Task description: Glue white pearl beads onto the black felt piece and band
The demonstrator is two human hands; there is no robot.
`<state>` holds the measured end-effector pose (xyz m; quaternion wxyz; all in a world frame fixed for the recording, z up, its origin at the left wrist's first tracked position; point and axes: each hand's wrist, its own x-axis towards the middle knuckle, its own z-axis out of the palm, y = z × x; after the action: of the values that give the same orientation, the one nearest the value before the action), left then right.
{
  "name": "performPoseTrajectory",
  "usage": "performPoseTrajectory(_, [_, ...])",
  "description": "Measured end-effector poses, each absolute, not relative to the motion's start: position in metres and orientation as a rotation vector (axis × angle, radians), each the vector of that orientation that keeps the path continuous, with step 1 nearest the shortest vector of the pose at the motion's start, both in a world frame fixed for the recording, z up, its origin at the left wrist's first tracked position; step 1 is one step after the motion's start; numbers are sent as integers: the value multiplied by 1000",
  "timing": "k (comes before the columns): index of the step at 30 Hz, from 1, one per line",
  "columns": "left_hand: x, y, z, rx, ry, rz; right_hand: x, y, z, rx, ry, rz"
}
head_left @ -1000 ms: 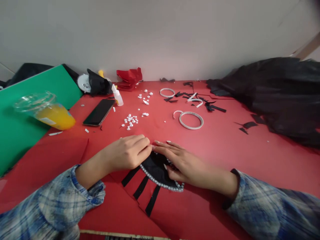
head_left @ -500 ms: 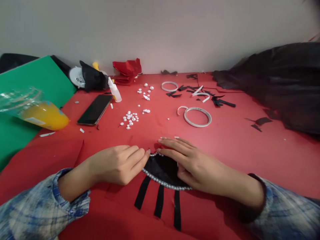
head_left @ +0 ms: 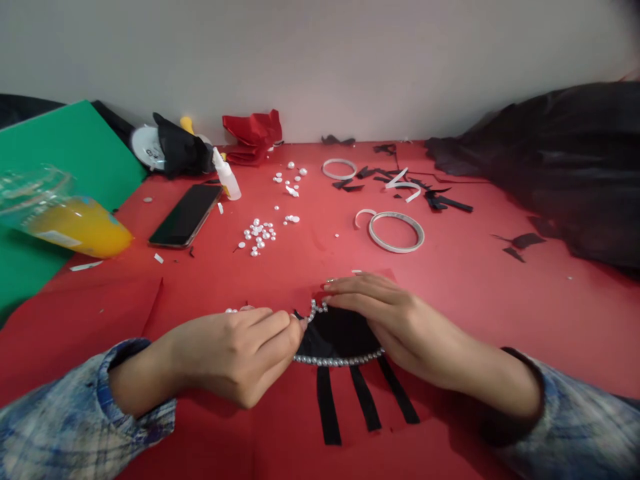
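Two hands on it now, and the black half-moon (head_left: pixel 345 330) lies right between them, long axis running nine to three o'clock! The left hand (head_left: pixel 250 353) sits at nine, fingertips pinched together on the silvery bead strand (head_left: pixel 313 309), which kinks up at eleven; that's the nearer hand to it. Across at two, the right hand (head_left: pixel 393 323) lies flat, fingers stretched, thumb out of sight. Cloth or paper? Can't tell! Round, glossy beads form a border (head_left: pixel 337 362) along the curved bottom, and three flat black strips (head_left: pixel 363 398) fan from six to four
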<state>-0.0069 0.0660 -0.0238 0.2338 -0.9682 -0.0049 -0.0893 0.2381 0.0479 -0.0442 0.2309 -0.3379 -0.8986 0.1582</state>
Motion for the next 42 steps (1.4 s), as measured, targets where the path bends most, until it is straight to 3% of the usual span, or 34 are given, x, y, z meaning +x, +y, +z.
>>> performPoseTrajectory(8, [-10,68,-22,-2603,19,-233,223,35,-59,-926,-2647,240])
performPoseTrajectory(19, [-13,70,-21,-2599,-177,-192,223,39,-61,-931,-2665,240])
performPoseTrajectory(42, [-8,61,-28,-2642,-134,-108,220,39,-63,-937,-2664,206])
